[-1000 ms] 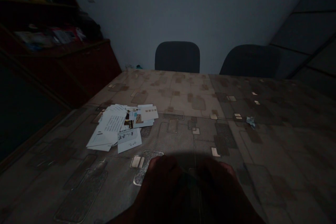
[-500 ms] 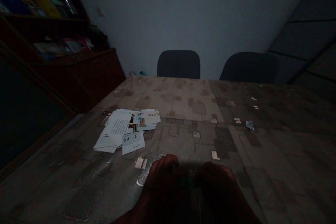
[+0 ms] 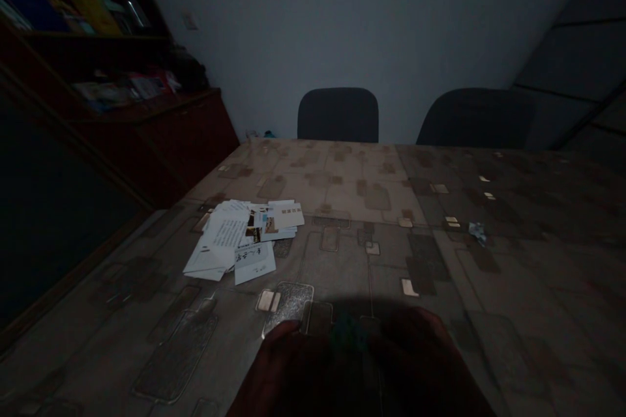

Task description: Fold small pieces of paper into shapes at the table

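Note:
My left hand [image 3: 283, 361] and my right hand [image 3: 418, 345] are low in the head view, over the near part of the table, both in deep shadow. Between them shows a small, dim greenish thing [image 3: 348, 332], too dark to name. The fingers of both hands curl inward toward it; their tips are lost in the dark. Beyond my left hand, a loose pile of printed cards and papers [image 3: 227, 228] lies spread on the patterned tablecloth [image 3: 337, 260].
A crumpled scrap [image 3: 478, 233] rests on the cloth at the right. Two dark chairs [image 3: 338, 116] stand along the far edge, before a pale wall. At the left is a dark red cabinet [image 3: 180, 143] with filled shelves.
My left hand has lowered a little, and more of the greenish thing shows between the hands. The whole view has shifted slightly; the papers and scrap lie as before.

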Demonstrator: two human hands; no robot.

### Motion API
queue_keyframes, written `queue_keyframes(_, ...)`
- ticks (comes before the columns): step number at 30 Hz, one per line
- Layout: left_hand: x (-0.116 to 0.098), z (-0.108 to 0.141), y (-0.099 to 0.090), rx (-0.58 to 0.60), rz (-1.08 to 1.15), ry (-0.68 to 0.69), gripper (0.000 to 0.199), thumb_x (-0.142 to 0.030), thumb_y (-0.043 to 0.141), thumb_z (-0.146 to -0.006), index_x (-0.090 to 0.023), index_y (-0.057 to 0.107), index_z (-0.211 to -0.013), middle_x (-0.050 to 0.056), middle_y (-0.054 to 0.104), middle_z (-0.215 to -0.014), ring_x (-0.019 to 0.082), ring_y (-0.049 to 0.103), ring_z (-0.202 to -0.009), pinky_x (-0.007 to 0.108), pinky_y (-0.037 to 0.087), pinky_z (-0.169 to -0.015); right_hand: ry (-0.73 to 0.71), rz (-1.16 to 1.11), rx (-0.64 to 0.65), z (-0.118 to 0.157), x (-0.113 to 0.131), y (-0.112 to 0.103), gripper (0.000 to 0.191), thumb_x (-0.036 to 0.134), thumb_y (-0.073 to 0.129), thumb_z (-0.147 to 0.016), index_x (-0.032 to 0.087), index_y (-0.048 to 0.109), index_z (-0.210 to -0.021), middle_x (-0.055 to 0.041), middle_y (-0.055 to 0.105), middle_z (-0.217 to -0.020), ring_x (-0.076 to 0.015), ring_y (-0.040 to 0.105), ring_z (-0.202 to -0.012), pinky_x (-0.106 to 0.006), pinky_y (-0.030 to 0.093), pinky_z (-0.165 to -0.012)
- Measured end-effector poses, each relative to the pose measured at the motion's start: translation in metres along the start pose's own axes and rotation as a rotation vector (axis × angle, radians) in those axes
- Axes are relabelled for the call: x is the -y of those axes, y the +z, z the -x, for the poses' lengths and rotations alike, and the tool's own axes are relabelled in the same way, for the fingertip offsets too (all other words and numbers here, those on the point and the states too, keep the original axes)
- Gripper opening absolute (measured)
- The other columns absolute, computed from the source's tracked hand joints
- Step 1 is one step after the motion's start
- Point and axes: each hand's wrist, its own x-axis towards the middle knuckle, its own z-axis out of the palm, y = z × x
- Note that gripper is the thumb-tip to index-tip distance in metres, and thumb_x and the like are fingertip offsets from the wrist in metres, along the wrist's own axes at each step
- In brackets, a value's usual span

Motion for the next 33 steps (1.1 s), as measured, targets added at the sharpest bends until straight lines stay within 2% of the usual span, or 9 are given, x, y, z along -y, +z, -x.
queue_keyframes(4,-0.020,0.003,0.016,-0.164,-0.236,0.225,0.024,-0.026,0.047,-0.098,-0.025,0.064,-0.115,0.000,0.072,-0.102,0.017,0.063,-0.087,0.034,0.050,-0.090,-0.010,-0.004,-0.020,0.000,0.001,0.002,0.025,0.018,0.045,-0.095,0.025,0.064,-0.080,-0.0013,0.060,-0.068,-0.0185,0.053,-0.062,-0.035,0.043,-0.067)
queue_keyframes(9,-0.036,0.003,0.026,-0.039,-0.357,0.181,0.030,-0.029,0.049,-0.098,-0.028,0.059,-0.127,0.001,0.067,-0.123,0.018,0.065,-0.099,0.029,0.053,-0.083,0.077,-0.039,0.020,0.002,-0.001,0.005,0.029,0.022,0.046,-0.094,0.026,0.064,-0.072,-0.0001,0.058,-0.062,-0.0176,0.054,-0.058,-0.031,0.045,-0.063)
queue_keyframes(15,-0.032,-0.001,0.012,-0.093,-0.474,0.271,0.032,-0.021,0.039,-0.102,-0.018,0.063,-0.122,0.003,0.069,-0.121,0.017,0.066,-0.095,0.029,0.052,-0.073,0.226,-0.132,0.104,0.000,-0.005,0.003,0.035,0.034,0.049,-0.094,0.023,0.060,-0.063,0.0004,0.057,-0.057,-0.0155,0.052,-0.054,-0.029,0.042,-0.057)
queue_keyframes(17,-0.033,0.001,0.006,-0.067,-0.485,0.256,0.032,-0.021,0.038,-0.102,-0.020,0.063,-0.123,0.002,0.070,-0.120,0.018,0.066,-0.095,0.031,0.051,-0.076,0.270,-0.153,0.128,-0.002,-0.004,0.001,0.036,0.036,0.049,-0.094,0.023,0.058,-0.061,0.0011,0.056,-0.055,-0.0146,0.051,-0.054,-0.027,0.041,-0.056)
queue_keyframes(20,-0.033,0.010,-0.001,-0.021,-0.510,0.200,0.032,-0.028,0.039,-0.103,-0.027,0.060,-0.128,-0.002,0.063,-0.131,0.019,0.063,-0.101,0.033,0.047,-0.080,0.340,-0.159,0.136,-0.005,-0.001,-0.004,0.037,0.039,0.052,-0.092,0.023,0.057,-0.060,0.0014,0.056,-0.056,-0.0141,0.051,-0.055,-0.025,0.041,-0.055)
queue_keyframes(23,-0.026,0.021,-0.005,0.009,-0.543,0.183,0.033,-0.036,0.043,-0.101,-0.028,0.059,-0.129,-0.002,0.059,-0.136,0.022,0.061,-0.094,0.038,0.045,-0.079,0.394,-0.152,0.145,-0.007,0.002,-0.008,0.040,0.044,0.052,-0.093,0.022,0.056,-0.060,0.0005,0.058,-0.058,-0.0153,0.052,-0.057,-0.026,0.040,-0.054)
queue_keyframes(26,-0.013,0.027,-0.007,0.075,-0.463,0.262,0.033,-0.033,0.049,-0.098,-0.027,0.059,-0.129,0.000,0.058,-0.137,0.015,0.057,-0.072,0.032,0.043,-0.064,0.353,-0.148,0.146,-0.006,0.003,-0.008,0.040,0.043,0.049,-0.095,0.021,0.057,-0.062,-0.0001,0.059,-0.060,-0.0155,0.053,-0.058,-0.026,0.041,-0.056)
queue_keyframes(29,-0.003,0.028,-0.007,0.095,-0.361,0.241,0.032,-0.030,0.053,-0.096,-0.027,0.059,-0.128,0.001,0.064,-0.128,0.013,0.055,-0.070,0.027,0.043,-0.062,0.257,-0.110,0.116,-0.004,0.002,-0.006,0.035,0.035,0.047,-0.096,0.022,0.059,-0.066,0.0001,0.059,-0.061,-0.0148,0.053,-0.058,-0.026,0.042,-0.058)
queue_keyframes(33,0.000,0.027,-0.009,0.124,-0.297,0.140,0.035,-0.022,0.042,-0.099,-0.025,0.055,-0.131,0.002,0.071,-0.108,0.013,0.057,-0.067,0.025,0.047,-0.060,0.081,-0.025,0.066,-0.003,0.000,-0.006,0.027,0.027,0.047,-0.096,0.023,0.064,-0.075,-0.0005,0.060,-0.063,-0.0153,0.052,-0.060,-0.027,0.044,-0.062)
